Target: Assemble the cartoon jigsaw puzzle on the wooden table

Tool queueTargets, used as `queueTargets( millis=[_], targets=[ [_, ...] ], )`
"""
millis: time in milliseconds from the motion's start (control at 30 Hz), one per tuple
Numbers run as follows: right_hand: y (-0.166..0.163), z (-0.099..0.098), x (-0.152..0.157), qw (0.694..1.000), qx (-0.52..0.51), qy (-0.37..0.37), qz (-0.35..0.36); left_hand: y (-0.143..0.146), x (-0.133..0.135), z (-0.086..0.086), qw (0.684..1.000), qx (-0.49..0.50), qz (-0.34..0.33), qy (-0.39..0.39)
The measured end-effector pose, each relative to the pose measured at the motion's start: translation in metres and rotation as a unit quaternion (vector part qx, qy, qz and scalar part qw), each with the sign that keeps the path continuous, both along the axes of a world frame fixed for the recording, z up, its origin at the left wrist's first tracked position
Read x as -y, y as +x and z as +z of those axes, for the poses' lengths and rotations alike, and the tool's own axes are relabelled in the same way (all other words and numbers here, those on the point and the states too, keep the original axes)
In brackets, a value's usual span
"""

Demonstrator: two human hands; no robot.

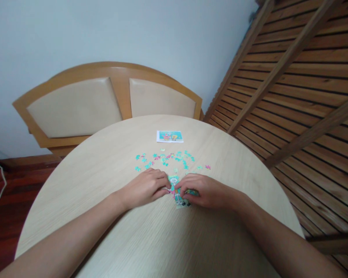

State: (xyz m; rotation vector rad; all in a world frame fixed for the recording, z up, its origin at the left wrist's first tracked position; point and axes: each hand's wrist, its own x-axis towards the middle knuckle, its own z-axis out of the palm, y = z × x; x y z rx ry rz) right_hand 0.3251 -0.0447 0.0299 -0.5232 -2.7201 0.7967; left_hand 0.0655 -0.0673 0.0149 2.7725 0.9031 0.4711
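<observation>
A partly joined jigsaw puzzle (178, 199) with a cartoon figure on teal lies flat on the table between my hands. At its left edge, my left hand (149, 187) pinches a small pink-and-white puzzle piece (170, 190) between thumb and forefinger. My right hand (203, 190) rests over the puzzle's right side, fingers curled and thumb and forefinger touching its surface. It covers part of the puzzle, and whether it grips a piece is hidden. Loose teal and pink puzzle pieces (178, 155) lie scattered just beyond my hands.
A small reference picture (170, 136) of cartoon figures lies farther back on the round wooden table (113, 143). Behind the table stands a padded headboard (75, 106) against the wall. Slatted wood (307, 77) leans at the right. A white cable (1, 181) hangs at the far left.
</observation>
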Motion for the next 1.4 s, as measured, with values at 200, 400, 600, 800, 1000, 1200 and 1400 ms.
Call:
queueTargets(
  millis=[200,400,600,800,1000,1200,1400],
  targets=[
    [-0.002,0.0,0.0,1.0,-0.008,0.021,0.009,-0.001,0.0,-0.001,1.0,0.005,-0.001,-0.002],
    [-0.009,-0.002,0.006,0.991,-0.019,-0.082,-0.104,-0.003,-0.001,-0.002,0.999,0.035,-0.006,-0.013],
    [-0.017,-0.002,0.016,0.966,-0.049,-0.175,-0.186,-0.003,-0.001,0.0,0.999,0.039,0.003,-0.021],
    [-0.018,-0.006,0.014,0.978,-0.042,-0.099,-0.18,-0.009,-0.005,-0.001,0.997,0.052,-0.043,-0.038],
    [-0.018,-0.009,0.014,0.978,-0.025,-0.081,-0.192,-0.01,-0.005,0.0,0.997,0.054,-0.05,-0.033],
    [-0.019,-0.007,0.018,0.984,-0.011,-0.066,-0.168,-0.009,-0.004,0.001,0.998,0.044,-0.045,-0.031],
    [-0.02,-0.012,0.019,0.991,-0.016,-0.026,-0.13,-0.01,-0.005,0.001,0.996,0.052,-0.05,-0.054]
  ],
)
